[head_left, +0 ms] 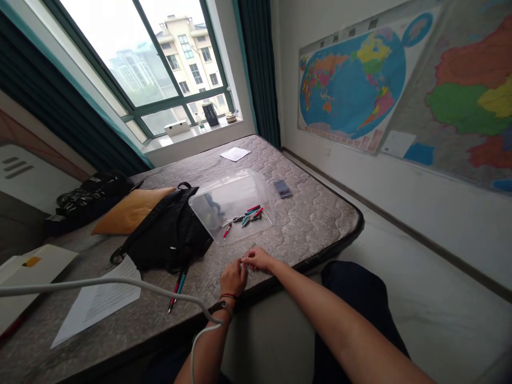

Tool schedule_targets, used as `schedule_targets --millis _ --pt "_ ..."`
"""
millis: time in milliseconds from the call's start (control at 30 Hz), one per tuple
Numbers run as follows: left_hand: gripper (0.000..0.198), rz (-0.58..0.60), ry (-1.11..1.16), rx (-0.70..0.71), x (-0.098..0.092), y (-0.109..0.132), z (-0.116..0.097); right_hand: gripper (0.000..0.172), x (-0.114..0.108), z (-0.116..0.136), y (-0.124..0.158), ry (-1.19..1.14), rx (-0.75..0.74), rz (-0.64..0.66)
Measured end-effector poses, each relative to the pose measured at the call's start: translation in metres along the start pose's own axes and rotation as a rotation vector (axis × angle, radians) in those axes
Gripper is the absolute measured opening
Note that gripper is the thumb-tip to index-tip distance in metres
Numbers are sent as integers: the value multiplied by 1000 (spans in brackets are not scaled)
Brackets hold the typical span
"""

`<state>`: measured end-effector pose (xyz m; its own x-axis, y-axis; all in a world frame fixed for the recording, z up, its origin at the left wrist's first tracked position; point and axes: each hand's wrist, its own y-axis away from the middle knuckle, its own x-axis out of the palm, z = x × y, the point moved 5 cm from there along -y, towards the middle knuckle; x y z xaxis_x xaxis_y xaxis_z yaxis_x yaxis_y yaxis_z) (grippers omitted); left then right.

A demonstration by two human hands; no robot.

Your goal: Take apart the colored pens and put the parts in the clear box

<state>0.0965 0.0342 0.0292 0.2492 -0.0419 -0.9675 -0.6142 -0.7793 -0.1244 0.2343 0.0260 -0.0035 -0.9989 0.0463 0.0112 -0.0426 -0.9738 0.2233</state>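
Note:
My left hand (233,278) and my right hand (259,259) meet at the mattress's front edge, fingers closed and fingertips together. A small, thin piece, partly clear and perhaps part of a pen, shows at the fingertips; the fingers hide most of it. Just beyond them lies a clear plastic tub (234,188) tipped on its side, its opening toward the left. Several pens and pen parts (252,216) in red, teal, white and black lie inside it, with a red piece (228,230) apart from the pile. Left of my hands, red and teal pens (178,290) rest on the mattress.
A black backpack (168,234) and an orange pillow (130,212) lie left of the tub. A printed sheet (100,298) is at the left front, under a pale cable (132,281). A dark flat object (282,189) and white paper (235,154) lie farther back on the mattress (320,213).

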Motion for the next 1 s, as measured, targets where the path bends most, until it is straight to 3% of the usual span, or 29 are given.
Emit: schedule_targets --millis 100,233,433,533,700,767,867,933,1000 --pt "28 17 -39 18 2 -1 0 24 1 -1 2 2 32 -10" --pt "32 14 -60 16 0 -1 -2 27 -5 -2 3 -107 68 -160" --pt "33 -30 -28 0 0 0 -1 16 -14 -5 2 -293 120 -313" --pt "34 -80 19 -7 3 2 5 21 -8 -8 3 -78 122 -267" --pt "35 -161 98 -19 7 3 13 24 -1 -2 10 367 -35 -251" --pt "36 -162 119 -37 9 3 16 21 -2 9 6 455 -20 -107" --pt "37 -133 142 -78 10 3 19 23 -15 32 -7 356 79 71" --pt "38 -105 144 -93 10 3 20 32 -44 49 -12 249 10 -275" --pt "38 -84 126 -99 9 3 19 39 -64 51 -2 348 -58 -613"
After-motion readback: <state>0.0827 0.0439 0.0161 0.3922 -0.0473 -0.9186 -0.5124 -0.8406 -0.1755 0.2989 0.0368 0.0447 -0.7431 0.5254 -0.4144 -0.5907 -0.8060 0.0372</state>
